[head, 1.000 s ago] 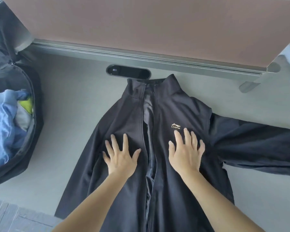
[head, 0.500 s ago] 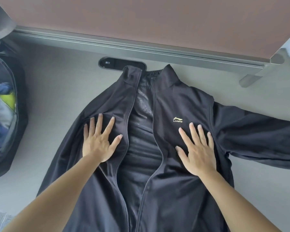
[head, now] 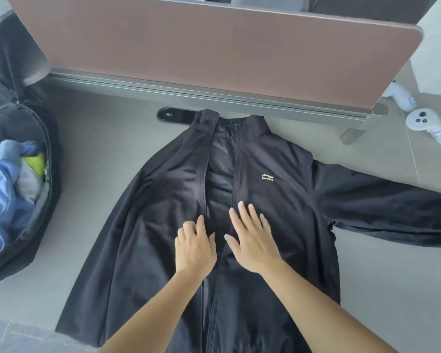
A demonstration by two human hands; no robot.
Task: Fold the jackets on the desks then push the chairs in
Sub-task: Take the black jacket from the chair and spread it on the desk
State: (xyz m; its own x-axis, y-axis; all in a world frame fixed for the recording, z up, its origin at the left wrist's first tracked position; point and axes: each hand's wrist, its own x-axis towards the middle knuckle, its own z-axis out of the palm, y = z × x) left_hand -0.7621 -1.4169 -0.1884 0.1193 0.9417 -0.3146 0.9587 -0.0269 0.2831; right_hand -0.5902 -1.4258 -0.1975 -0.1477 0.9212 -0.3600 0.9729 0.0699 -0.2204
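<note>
Pressing jacket (head: 278, 212), lengthwise toward desk (head: 99, 149) far edge, with flat right hand (head: 252, 240); left hand (head: 195, 247) half-curled, grip unclear.

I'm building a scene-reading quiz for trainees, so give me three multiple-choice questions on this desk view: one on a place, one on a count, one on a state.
1. Where is the open bag relative to the black jacket?
A. left of it
B. on top of it
C. behind the divider
2. How many white controllers lie on the desk?
A. one
B. two
C. four
3. How is the jacket's front zip?
A. zipped to the collar
B. undone, lining showing
C. hidden under a fold
Answers: 1 A, the bag sits at the desk's left edge; 2 B, a pair lies at far right; 3 B, the front panels lie apart.
</note>
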